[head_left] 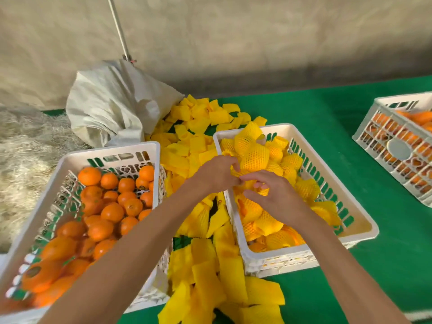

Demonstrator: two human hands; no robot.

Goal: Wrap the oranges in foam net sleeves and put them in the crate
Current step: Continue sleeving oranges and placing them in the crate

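- Fingers of both my hands curl round one wrapped orange (254, 159) in its yellow foam net, over the far-left part of the middle crate (350, 202); left hand (216, 173) pinches the sleeve's edge, right hand (272, 195) grips beside it.
- Left crate (70, 164) holds bare oranges (112, 212).
- Loose sleeves (205, 284) lie between the crates on the green table (385, 265).
- Right edge: another crate (383, 141).
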